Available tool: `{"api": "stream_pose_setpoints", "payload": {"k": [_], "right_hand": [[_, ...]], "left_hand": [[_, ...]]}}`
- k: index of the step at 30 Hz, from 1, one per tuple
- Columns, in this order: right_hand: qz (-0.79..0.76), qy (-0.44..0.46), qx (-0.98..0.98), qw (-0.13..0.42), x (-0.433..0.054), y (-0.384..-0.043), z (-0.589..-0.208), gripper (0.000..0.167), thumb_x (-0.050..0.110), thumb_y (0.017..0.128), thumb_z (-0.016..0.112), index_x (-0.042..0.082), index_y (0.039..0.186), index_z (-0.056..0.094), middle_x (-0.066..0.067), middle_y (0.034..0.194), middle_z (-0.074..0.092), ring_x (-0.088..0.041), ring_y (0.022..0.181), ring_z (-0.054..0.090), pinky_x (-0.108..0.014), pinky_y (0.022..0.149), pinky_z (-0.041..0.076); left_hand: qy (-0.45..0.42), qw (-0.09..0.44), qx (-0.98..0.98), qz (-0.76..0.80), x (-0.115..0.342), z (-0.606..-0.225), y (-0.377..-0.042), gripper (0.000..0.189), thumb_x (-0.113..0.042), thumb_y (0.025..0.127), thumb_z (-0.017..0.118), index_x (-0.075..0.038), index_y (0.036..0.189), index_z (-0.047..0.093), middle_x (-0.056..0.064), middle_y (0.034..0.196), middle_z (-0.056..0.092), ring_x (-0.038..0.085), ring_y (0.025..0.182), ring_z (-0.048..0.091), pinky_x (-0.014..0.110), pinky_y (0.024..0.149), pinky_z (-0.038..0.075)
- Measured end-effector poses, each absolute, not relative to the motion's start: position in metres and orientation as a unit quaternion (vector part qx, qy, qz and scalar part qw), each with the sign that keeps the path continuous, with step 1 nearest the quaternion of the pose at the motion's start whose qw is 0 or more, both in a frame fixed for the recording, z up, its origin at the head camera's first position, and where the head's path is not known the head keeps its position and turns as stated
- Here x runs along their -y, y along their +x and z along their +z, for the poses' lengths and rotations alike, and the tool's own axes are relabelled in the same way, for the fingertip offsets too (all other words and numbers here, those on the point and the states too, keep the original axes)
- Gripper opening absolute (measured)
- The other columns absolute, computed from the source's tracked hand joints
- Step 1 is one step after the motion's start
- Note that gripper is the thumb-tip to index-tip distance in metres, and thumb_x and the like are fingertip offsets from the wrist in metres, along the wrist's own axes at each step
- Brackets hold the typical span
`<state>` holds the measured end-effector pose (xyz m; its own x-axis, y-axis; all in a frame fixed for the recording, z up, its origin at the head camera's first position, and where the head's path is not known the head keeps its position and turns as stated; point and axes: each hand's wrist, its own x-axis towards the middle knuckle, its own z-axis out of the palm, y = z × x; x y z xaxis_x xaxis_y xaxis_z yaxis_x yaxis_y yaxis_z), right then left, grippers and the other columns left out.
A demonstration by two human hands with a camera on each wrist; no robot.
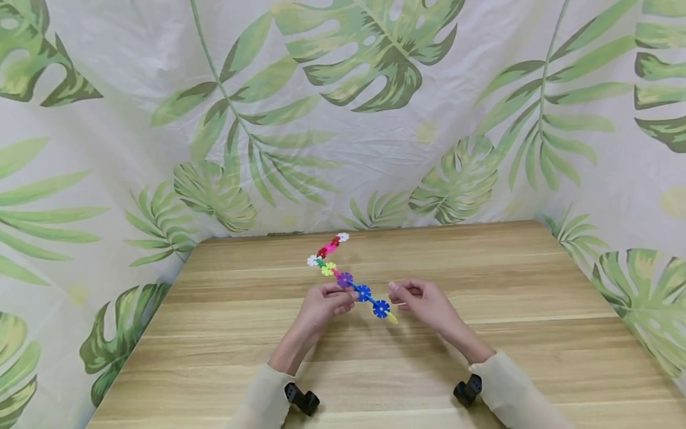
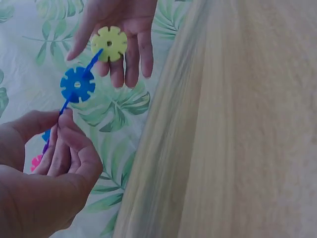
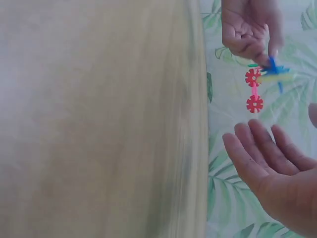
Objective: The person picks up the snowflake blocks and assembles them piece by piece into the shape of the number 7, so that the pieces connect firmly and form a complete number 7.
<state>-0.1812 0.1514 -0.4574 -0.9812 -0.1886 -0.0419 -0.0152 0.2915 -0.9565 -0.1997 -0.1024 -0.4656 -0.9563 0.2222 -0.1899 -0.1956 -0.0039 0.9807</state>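
A chain of slotted snowflake discs (image 1: 345, 279) is linked edge to edge and held up over the table. My left hand (image 1: 321, 305) pinches it between thumb and fingertips at a blue disc, seen edge-on in the left wrist view. Beyond the pinch comes a blue disc (image 2: 69, 90), then a yellow disc (image 2: 118, 47) at the near end. The far part bends at a white disc (image 1: 313, 260) and runs through red and pink ones to another white disc (image 1: 343, 237). My right hand (image 1: 426, 305) is beside the yellow end, fingers loosely extended, holding nothing.
The wood-grain table (image 1: 214, 333) spreads beneath both hands. Behind it hangs a pale cloth (image 1: 375, 155) printed with green leaves. A black wrist camera (image 1: 302, 399) is strapped at the left sleeve, and another black camera (image 1: 468, 390) at the right.
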Motion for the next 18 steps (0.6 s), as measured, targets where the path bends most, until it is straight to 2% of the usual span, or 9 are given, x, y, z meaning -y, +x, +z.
{"api": "stream_pose_setpoints", "payload": {"k": [4, 9, 14, 18], "right_hand": [[-0.639, -0.069, -0.752, 0.143, -0.150, -0.194, -0.459, 0.044, 0.032, 0.107, 0.063, -0.008, 0.124, 0.069, -0.026, 0.121, 0.075, -0.032, 0.111, 0.076, -0.043, 0.097, 0.063], [-0.670, -0.070, -0.709, 0.209, -0.140, -0.205, -0.463, 0.048, 0.033, 0.107, 0.061, -0.009, 0.129, 0.066, -0.015, 0.119, 0.078, -0.019, 0.101, 0.078, -0.037, 0.095, 0.064], [-0.674, -0.045, -0.705, 0.214, -0.129, -0.209, -0.461, 0.046, 0.039, 0.104, 0.067, -0.001, 0.125, 0.072, -0.006, 0.114, 0.079, -0.014, 0.100, 0.075, -0.034, 0.095, 0.063], [-0.664, -0.048, -0.717, 0.205, -0.124, -0.211, -0.460, 0.035, 0.038, 0.101, 0.071, 0.004, 0.109, 0.076, -0.002, 0.111, 0.079, -0.015, 0.102, 0.074, -0.035, 0.094, 0.062]], "left_hand": [[0.047, 0.202, -0.665, 0.717, 0.101, -0.464, -0.198, 0.015, -0.008, 0.095, 0.075, 0.000, 0.108, 0.074, -0.004, 0.090, 0.077, 0.010, 0.084, 0.070, 0.027, 0.085, 0.062], [0.073, 0.250, -0.641, 0.722, 0.094, -0.465, -0.194, 0.007, -0.006, 0.095, 0.074, -0.005, 0.101, 0.074, -0.005, 0.087, 0.075, 0.009, 0.083, 0.070, 0.024, 0.082, 0.062], [0.081, 0.266, -0.644, 0.713, 0.089, -0.466, -0.192, 0.007, -0.006, 0.094, 0.076, -0.005, 0.101, 0.075, -0.005, 0.087, 0.076, 0.011, 0.085, 0.071, 0.025, 0.084, 0.062], [0.082, 0.276, -0.646, 0.708, 0.089, -0.467, -0.192, 0.007, -0.007, 0.093, 0.077, -0.007, 0.100, 0.076, -0.005, 0.089, 0.076, 0.011, 0.085, 0.071, 0.028, 0.087, 0.063]]}}
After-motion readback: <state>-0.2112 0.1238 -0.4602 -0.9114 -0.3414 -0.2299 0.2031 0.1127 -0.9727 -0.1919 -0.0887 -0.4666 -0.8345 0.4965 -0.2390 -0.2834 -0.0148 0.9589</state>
